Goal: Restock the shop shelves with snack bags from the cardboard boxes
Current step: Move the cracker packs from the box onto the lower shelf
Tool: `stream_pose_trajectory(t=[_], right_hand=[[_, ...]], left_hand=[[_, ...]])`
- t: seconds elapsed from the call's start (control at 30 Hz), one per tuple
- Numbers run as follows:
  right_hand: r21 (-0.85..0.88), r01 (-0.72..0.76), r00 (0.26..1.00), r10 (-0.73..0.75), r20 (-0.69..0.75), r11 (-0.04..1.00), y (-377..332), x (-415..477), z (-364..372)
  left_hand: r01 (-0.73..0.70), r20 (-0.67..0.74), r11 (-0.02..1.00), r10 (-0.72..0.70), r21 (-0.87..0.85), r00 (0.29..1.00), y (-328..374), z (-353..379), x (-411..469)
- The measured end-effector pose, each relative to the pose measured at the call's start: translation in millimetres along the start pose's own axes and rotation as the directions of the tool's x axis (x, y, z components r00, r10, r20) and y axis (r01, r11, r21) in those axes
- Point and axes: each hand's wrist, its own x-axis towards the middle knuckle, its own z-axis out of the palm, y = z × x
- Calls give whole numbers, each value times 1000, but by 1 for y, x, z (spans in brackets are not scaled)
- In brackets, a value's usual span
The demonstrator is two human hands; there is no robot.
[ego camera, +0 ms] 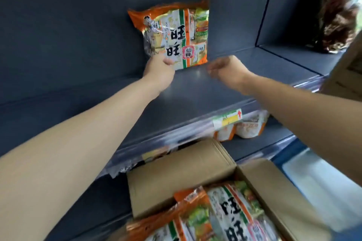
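An orange and white snack bag (176, 33) stands upright on the dark grey shelf (195, 92), leaning against the back wall. My left hand (158, 70) grips its lower left corner. My right hand (227, 70) hovers just right of the bag, fingers loosely curled, holding nothing. Below, an open cardboard box (176, 178) holds more of the same snack bags (225, 213).
A yellow and green price label (227, 119) sits on the shelf's front rail. White and orange bags (246, 127) lie on the lower shelf. Another cardboard box (346, 72) is at the right edge. A vertical divider (264, 10) bounds the shelf bay at the right.
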Motion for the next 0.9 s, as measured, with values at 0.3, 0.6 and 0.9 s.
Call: stream_pose_trajectory(t=[0.3,0.6,0.9], right_hand=[[-148,-283,877,318,359,948,35,-142,32],[-505,-371,591,618,519,779,89,-206,112],[-467,-528,560,704,436,709,106,-213,144]], left_hand=[[-93,718,952,-155,292,678,-30,28,-137],[-112,695,733,-569,670,440,-127,19,-169],[-59,665,699,-646,713,375,-168,9,-195]])
